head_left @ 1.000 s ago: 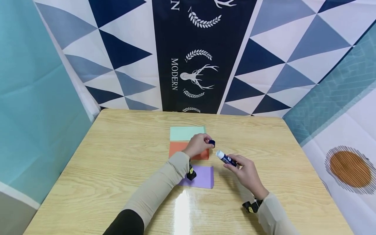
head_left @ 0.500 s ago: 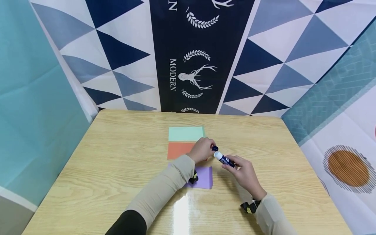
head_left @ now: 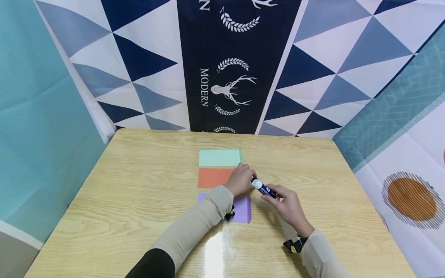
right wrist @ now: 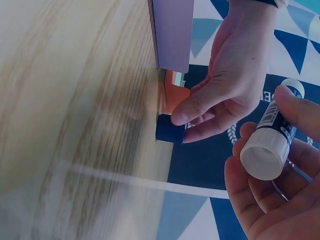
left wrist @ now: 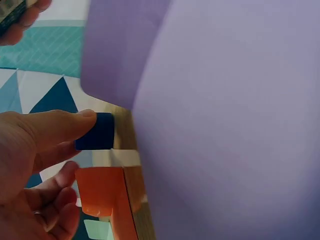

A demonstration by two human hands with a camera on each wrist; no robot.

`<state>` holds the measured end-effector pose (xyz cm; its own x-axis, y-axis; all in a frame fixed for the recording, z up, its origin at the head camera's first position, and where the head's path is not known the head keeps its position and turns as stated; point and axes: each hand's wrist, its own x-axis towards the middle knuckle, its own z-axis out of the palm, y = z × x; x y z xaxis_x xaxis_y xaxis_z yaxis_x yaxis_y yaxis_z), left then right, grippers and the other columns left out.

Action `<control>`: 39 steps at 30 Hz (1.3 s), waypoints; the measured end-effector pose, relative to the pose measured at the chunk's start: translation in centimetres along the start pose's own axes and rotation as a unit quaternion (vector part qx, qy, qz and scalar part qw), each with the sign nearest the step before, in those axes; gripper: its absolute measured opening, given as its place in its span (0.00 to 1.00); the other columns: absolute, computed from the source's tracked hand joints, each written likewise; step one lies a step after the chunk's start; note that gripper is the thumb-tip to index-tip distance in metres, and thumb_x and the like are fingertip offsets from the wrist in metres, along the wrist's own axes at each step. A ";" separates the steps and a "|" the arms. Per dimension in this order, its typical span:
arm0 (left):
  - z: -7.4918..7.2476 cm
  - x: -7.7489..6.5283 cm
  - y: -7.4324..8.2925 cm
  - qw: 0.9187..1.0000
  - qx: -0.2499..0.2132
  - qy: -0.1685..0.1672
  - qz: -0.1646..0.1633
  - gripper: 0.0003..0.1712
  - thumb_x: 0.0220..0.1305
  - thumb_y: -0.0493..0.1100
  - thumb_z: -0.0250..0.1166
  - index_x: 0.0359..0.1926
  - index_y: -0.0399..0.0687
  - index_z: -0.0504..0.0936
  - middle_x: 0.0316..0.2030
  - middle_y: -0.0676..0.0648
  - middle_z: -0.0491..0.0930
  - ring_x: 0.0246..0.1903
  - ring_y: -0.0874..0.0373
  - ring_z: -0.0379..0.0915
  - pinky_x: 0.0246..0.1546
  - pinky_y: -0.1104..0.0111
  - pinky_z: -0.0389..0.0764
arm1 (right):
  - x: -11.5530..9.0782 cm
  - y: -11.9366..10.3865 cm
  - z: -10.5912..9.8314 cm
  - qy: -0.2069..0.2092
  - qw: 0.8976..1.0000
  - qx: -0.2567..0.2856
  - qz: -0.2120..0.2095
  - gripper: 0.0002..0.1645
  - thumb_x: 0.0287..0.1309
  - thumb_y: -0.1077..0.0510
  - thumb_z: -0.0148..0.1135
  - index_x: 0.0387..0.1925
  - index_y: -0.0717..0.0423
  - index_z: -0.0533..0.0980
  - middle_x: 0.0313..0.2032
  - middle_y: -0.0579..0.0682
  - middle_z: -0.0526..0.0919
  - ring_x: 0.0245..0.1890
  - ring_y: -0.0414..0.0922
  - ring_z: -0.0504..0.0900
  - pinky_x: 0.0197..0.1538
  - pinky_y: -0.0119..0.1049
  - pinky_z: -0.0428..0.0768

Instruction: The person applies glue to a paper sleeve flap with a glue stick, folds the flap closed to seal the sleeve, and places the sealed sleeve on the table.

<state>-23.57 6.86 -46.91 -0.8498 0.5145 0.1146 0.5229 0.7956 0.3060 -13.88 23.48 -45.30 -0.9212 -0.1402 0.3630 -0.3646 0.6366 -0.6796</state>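
My left hand (head_left: 240, 179) pinches a dark blue cap (left wrist: 102, 131) between thumb and finger, low over the tabletop. My right hand (head_left: 287, 202) grips a glue stick (head_left: 267, 190) with a blue label, its white end tilted up towards the left hand. In the right wrist view, the white end of the glue stick (right wrist: 265, 155) shows a hollow rim, and the cap (right wrist: 170, 129) is apart from it. Under the left forearm lies a purple paper envelope (head_left: 243, 210) with a raised flap. The left hand partly covers an orange envelope (head_left: 212, 177).
Beyond the orange one lies a mint green envelope (head_left: 219, 157), its flap standing at the right. All three rest on a wood-grain table (head_left: 139, 185). Patterned cloth (head_left: 222, 65) hangs behind the table's far edge, with more cloth at both sides.
The left hand has moved right and nearer to me with the cap, so the cap now overlaps the glue stick's white end in the head view. The right hand has barely moved.
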 end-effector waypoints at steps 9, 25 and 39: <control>0.0 -0.2 -0.4 1.000 0.007 0.022 0.011 0.19 0.56 0.45 0.71 0.50 0.54 0.85 0.40 0.53 0.79 0.38 0.60 0.65 0.38 0.74 0.67 | 0.3 -0.2 0.1 0.000 1.000 0.006 0.004 0.16 0.49 0.62 0.73 0.43 0.58 0.84 0.30 0.48 0.86 0.27 0.32 0.72 0.31 0.27 0.73; -1.5 -1.6 -1.3 0.996 -0.083 0.038 -0.011 0.18 0.60 0.47 0.69 0.51 0.51 0.84 0.35 0.51 0.78 0.36 0.61 0.65 0.37 0.75 0.66 | 0.2 -0.4 0.1 -0.016 1.000 0.000 0.014 0.17 0.52 0.59 0.72 0.46 0.57 0.83 0.33 0.49 0.87 0.29 0.32 0.73 0.32 0.27 0.73; -3.4 -3.3 -2.8 0.984 -0.169 0.010 -0.056 0.21 0.61 0.45 0.68 0.55 0.47 0.81 0.47 0.47 0.79 0.48 0.54 0.70 0.49 0.66 0.74 | 0.4 -0.4 0.5 -0.028 0.999 0.018 0.026 0.17 0.54 0.58 0.71 0.47 0.57 0.83 0.35 0.50 0.87 0.31 0.33 0.75 0.34 0.27 0.74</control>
<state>-22.47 1.86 -44.90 -0.9039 0.4203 0.0793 0.3762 0.6931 0.6149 -14.13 22.74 -45.21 -0.9450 -0.1500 0.2907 -0.3192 0.6165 -0.7198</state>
